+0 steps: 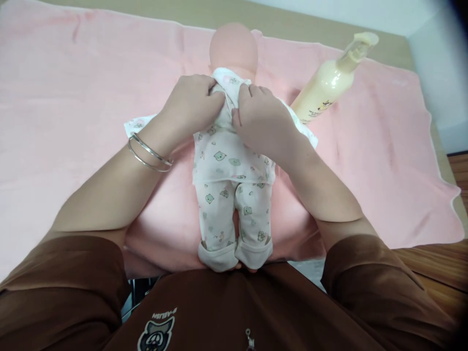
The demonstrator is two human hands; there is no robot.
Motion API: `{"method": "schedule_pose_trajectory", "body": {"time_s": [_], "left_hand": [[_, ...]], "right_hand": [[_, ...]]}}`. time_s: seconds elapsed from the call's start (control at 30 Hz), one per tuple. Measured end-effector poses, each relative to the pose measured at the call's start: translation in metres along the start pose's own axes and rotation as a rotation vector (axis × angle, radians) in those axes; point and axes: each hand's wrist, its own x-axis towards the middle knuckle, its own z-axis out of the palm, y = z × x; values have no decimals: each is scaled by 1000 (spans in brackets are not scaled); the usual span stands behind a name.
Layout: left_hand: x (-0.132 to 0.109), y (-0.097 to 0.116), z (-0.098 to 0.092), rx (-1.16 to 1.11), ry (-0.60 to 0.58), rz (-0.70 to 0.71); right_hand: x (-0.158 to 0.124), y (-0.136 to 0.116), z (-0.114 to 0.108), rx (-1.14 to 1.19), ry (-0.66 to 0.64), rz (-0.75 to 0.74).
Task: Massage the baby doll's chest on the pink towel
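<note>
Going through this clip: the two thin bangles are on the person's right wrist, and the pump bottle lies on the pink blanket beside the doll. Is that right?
Not quite: the two thin bangles are on the person's left wrist, not the right, as the head view shows. The rest stands: the pump bottle lies on the pink blanket beside the doll.

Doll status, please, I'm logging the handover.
Left hand, right hand gathering the bear-print top at the neck of the doll. Pump bottle lying beyond the right hand.
</note>
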Motion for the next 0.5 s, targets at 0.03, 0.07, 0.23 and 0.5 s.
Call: {"method": "schedule_pose_trajectory", "body": {"time_s": [0.03,0.07,0.23,0.5], "left_hand": [[1,-2,4,-5,8,-6],[3,-3,8,-12,16,-13],[6,-9,27,-168,54,-90],[2,-8,31,-222,132,-172]], "right_hand": [[2,0,2,6,4,23],[6,2,4,24,-5,66],[25,23,14,147,-86,252],[29,35,29,227,-38,287]]}}
